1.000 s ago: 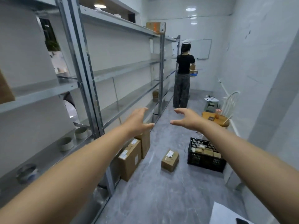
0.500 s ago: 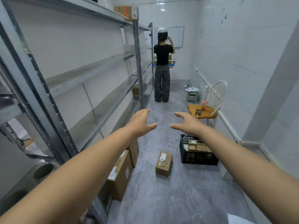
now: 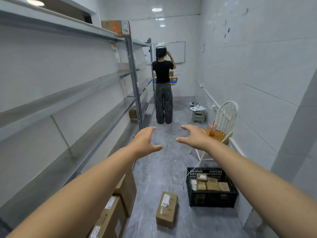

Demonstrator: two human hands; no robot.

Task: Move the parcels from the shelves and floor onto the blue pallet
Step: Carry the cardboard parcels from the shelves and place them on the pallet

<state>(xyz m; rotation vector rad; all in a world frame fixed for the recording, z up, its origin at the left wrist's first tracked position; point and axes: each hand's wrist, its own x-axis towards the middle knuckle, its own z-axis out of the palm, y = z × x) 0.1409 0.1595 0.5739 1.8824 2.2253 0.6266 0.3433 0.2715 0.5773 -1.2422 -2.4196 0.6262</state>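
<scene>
**Both my hands open, holding nothing, above the aisle**

My left hand [image 3: 145, 143] and right hand [image 3: 193, 138] reach forward side by side, a gap between them, fingers spread and loosely bent, thumbs pointing at each other. Neither touches anything.

At six o'clock from my hands, a small taped parcel [image 3: 166, 210] lies alone on the grey floor. At seven o'clock, two larger cardboard boxes [image 3: 111, 217] stand against the foot of the metal shelving [image 3: 135, 83], partly hidden by my left forearm. At five o'clock sits a black plastic crate [image 3: 212, 198] holding several small parcels [image 3: 208, 183].

Just past my right hand, at three o'clock, is a white chair [image 3: 226, 115] with a drink cup [image 3: 212, 130] on its wooden seat. A low stool [image 3: 199, 115] stands beyond, at one o'clock.

At eleven o'clock one parcel [image 3: 133, 113] sits on a low shelf, and another box [image 3: 116, 28] rests on the top shelf.

At twelve o'clock another person [image 3: 163, 83] stands with their back to me. Behind them is a stack of parcels [image 3: 173, 78] with a blue edge; I cannot tell whether that is the pallet.
</scene>
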